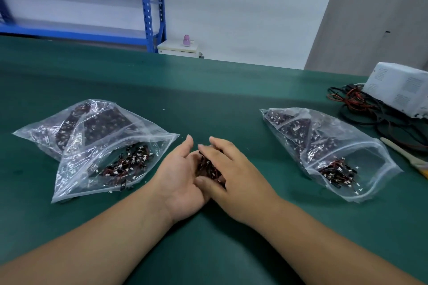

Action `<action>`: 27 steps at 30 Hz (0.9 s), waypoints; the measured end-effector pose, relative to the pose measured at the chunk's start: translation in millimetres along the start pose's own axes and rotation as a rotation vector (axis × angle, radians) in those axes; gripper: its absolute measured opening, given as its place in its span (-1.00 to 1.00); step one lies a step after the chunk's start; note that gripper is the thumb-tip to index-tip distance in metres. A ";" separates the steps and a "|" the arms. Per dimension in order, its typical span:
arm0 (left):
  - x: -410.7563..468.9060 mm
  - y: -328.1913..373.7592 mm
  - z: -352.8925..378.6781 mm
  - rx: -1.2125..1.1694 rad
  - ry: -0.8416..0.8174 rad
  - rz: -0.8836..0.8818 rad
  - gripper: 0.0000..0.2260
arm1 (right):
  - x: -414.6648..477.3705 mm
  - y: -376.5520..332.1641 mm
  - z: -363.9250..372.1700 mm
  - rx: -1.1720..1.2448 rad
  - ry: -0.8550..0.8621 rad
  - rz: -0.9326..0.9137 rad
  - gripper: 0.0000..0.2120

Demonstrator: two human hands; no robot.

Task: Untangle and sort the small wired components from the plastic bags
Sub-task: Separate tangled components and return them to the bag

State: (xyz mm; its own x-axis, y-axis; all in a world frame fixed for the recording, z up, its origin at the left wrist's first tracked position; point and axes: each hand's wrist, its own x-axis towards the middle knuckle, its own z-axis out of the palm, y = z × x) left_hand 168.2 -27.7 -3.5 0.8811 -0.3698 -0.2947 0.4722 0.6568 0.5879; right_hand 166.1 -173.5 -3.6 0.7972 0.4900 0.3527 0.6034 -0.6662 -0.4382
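A tangled clump of small wired components (207,166), with red and black leads and white plugs, sits between my two hands at the middle of the green table (208,99). My left hand (179,178) lies palm up beneath it, fingers fairly straight, cupping it. My right hand (238,169) covers it from above, with fingers and thumb curled round it. An open clear plastic bag (76,176) on the left holds loose components (127,164) and smaller filled bags. A second open bag (370,155) on the right holds more components (335,170).
A white device (400,88) with a heap of black and red cables (361,109) stands at the right edge. A pale-handled brush (403,152) lies beside the right bag. Blue shelving (148,7) stands behind the table's far edge.
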 end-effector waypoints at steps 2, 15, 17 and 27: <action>0.3 1.1 -0.4 -0.019 -0.042 -0.016 -0.34 | 1.7 6.5 0.2 -0.041 0.003 -0.036 -0.59; -0.2 -5.3 7.1 0.065 -0.111 -0.073 -0.69 | 9.5 27.0 -12.6 -0.032 0.212 -0.029 -0.85; -0.2 -6.2 7.9 0.085 -0.132 -0.078 -0.73 | 9.1 32.5 -12.2 0.123 0.288 0.053 -0.90; 2.2 -9.7 11.4 0.080 -0.060 -0.018 -0.61 | 7.8 40.3 -8.2 0.471 0.305 0.219 -0.85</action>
State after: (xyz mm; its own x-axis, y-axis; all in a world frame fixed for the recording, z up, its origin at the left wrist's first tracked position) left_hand 165.3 -42.4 -1.3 0.8683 -0.4216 -0.2614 0.4826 0.5961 0.6416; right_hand 196.5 -201.1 -11.7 0.9043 0.1399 0.4033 0.4252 -0.3791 -0.8219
